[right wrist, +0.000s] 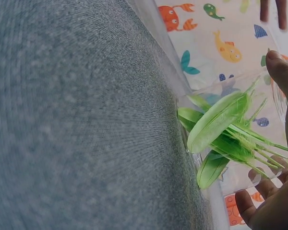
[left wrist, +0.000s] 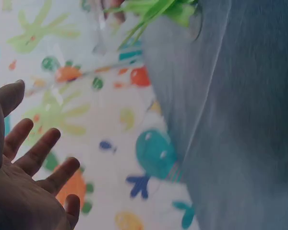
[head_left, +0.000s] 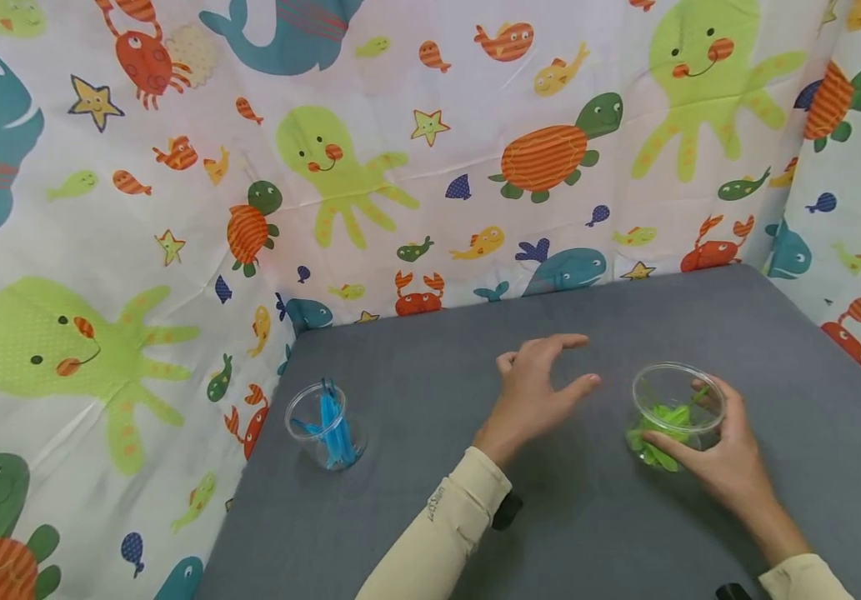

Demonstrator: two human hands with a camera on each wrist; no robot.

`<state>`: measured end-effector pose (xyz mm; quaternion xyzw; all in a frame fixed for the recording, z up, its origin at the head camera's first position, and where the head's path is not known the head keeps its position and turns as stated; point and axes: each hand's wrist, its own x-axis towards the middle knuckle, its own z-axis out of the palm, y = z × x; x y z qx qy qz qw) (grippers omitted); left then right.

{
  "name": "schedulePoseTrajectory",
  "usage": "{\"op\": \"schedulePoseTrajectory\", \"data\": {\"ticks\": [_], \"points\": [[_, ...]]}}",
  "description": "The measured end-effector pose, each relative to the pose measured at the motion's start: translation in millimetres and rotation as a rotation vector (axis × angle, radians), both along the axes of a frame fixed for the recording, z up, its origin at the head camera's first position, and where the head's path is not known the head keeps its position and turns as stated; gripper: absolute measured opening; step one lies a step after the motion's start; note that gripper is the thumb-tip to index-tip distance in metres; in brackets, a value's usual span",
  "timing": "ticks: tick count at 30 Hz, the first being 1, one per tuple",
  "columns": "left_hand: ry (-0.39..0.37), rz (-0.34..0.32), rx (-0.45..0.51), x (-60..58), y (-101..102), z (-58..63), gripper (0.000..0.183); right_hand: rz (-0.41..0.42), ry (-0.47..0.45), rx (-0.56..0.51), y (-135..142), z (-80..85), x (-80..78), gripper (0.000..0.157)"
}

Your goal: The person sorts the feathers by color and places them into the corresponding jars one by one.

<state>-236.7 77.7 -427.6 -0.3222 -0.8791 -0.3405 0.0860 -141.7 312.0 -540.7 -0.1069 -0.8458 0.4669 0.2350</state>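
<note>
My right hand (head_left: 733,467) grips a clear plastic cup (head_left: 649,392) on the right of the table, thumb on the near side and fingers round the far side. Bright green feathers (right wrist: 218,122) lie loosely inside it, their thin quills toward the mouth in the right wrist view. Left of the cup, my left hand (head_left: 535,396) hovers over the table with fingers spread and thumb apart, holding nothing. The left wrist view also shows its separated fingers (left wrist: 41,153), with the green feathers at the top.
A second clear cup (head_left: 298,421) stands at the table's left side with slender blue pieces (head_left: 334,425) in it. The grey table (head_left: 415,467) meets a curtain (head_left: 415,167) printed with sea animals at the back and both sides.
</note>
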Motion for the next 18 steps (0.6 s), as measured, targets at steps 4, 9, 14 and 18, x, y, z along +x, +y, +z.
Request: {"op": "schedulePoseTrajectory", "data": {"ticks": [4,9,14,18], "points": [[0.041,0.091,0.019,1.1,-33.8,11.4,0.047,-0.014,-0.012,0.017,1.2,1.1,1.0,0.113],[0.130,0.242,0.030,-1.7,-94.6,18.0,0.047,-0.015,-0.024,0.024,0.6,-0.1,-0.1,0.113],[0.129,0.471,0.026,-9.9,-165.1,16.8,0.059,-0.015,-0.037,0.013,0.0,1.7,1.0,0.114],[0.054,0.679,-0.019,-16.0,-220.2,8.4,0.083,0.001,-0.035,-0.003,-0.2,3.1,0.9,0.114]]}}
